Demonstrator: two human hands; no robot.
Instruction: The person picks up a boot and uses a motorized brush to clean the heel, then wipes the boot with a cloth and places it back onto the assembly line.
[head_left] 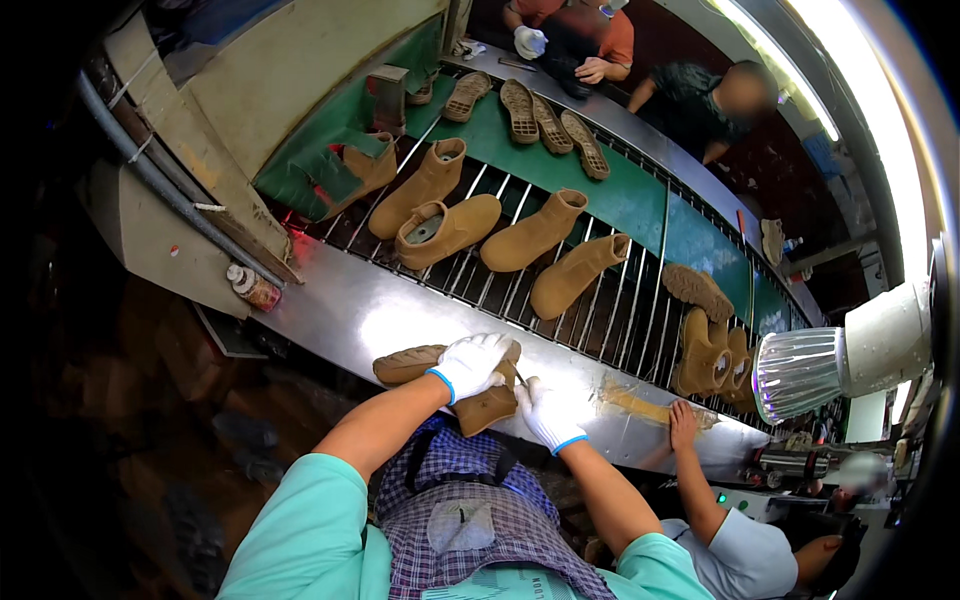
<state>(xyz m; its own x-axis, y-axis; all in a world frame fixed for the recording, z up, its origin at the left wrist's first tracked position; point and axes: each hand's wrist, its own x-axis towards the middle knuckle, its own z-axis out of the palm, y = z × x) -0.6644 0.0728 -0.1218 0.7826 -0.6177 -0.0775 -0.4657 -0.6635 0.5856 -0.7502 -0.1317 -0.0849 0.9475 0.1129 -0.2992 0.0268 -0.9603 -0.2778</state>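
At the near metal edge, my left hand [470,367], in a white glove with a blue cuff, is closed over a tan ankle boot [487,410]. The boot lies tilted, its ridged sole [408,364] showing to the left and its shaft toward me. My right hand [548,412], gloved alike, is closed beside the boot. A thin dark tool [519,374] sticks up from its fingers against the boot; its exact kind is too small to tell. My left hand hides the boot's middle.
Beyond the metal ledge [400,312], a wire-rod conveyor [600,300] carries several tan boots [535,235]. Loose soles [520,110] lie on a green strip behind it. A lamp [800,375] juts in at right. A co-worker's hand [684,425] rests on the ledge; two people stand across.
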